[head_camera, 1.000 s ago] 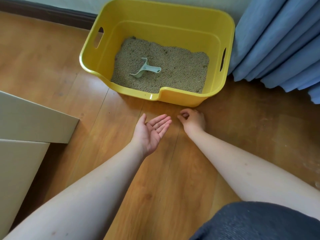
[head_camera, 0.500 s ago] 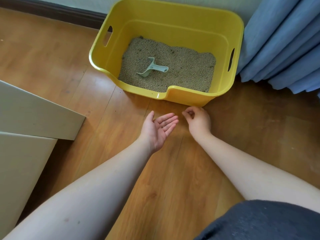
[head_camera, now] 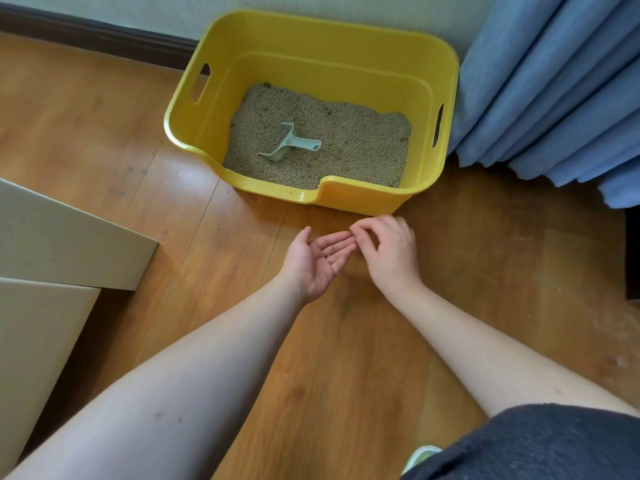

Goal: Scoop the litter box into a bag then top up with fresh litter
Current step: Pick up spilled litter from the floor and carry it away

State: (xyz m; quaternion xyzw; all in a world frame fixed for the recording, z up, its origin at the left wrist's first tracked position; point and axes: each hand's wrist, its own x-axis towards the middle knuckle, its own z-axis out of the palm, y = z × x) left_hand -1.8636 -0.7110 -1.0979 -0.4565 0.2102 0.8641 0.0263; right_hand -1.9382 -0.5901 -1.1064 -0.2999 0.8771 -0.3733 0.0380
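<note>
A: Checking the hands first. Left hand (head_camera: 317,263) is palm up, fingers straight and relaxed, gripping nothing I can see. Right hand (head_camera: 389,252) sits at its 3 o'clock, fingertips curled and bunched over the left fingertips.

B: Why that pose?

A: My guess is the right is dropping stray granules into the left palm, which acts as a tray. Can't confirm; whatever is pinched is too small to make out, so I can't tell if the right holds anything.

B: Where's the task gear?

A: Litter box (head_camera: 346,200), yellow, on the floor (head_camera: 346,341) at 12 o'clock from the hands, its near wall just beyond the right knuckles. Back edge sits close to the wall, which keeps it out of the way. Litter (head_camera: 363,143) covers the bottom, low against the walls. Scoop (head_camera: 289,147) lies on the litter left of centre, handle toward 3 o'clock, untouched.

B: Bag? Fresh litter?

A: Neither in view. Scooping looks not yet started.

B: Other blind spots?

A: Curtain (head_camera: 554,91) at 2 o'clock hides the wall and floor behind it. Beige panels (head_camera: 62,244) at 9 o'clock are cut off by the frame; can't identify them. Dark fabric (head_camera: 536,445) at 5 o'clock, probably clothing, covers the floor there. Dark object at the right edge, also cropped.
</note>
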